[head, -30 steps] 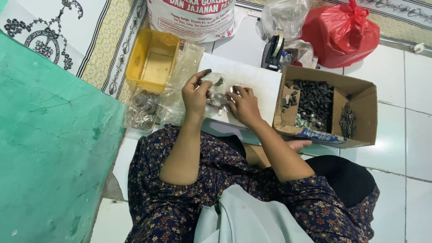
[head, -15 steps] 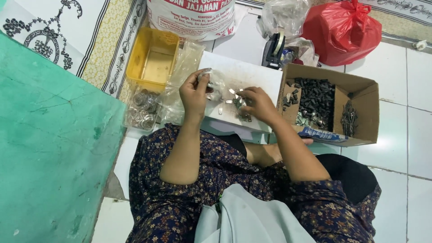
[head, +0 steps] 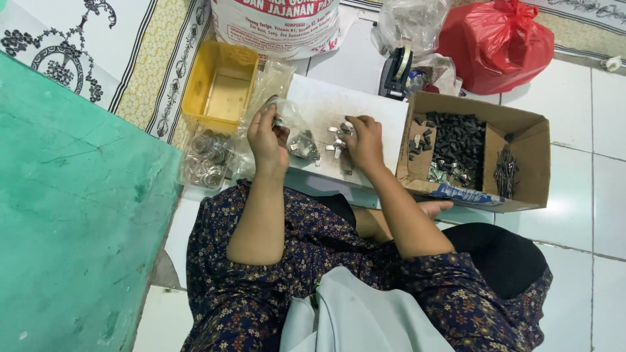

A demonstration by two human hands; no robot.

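Holding clear bag (head: 297, 133) — left grip (head: 266, 133); clips (head: 338, 138) under right grip (head: 364, 140).

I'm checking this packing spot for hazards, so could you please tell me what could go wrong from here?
1. The left hand holds the clear plastic bag by its mouth alone; if that grip slips, the metal parts inside may spill.
2. The loose metal pieces under the right hand lie on the white board, some near its front edge, so a sweep could knock them to the floor.
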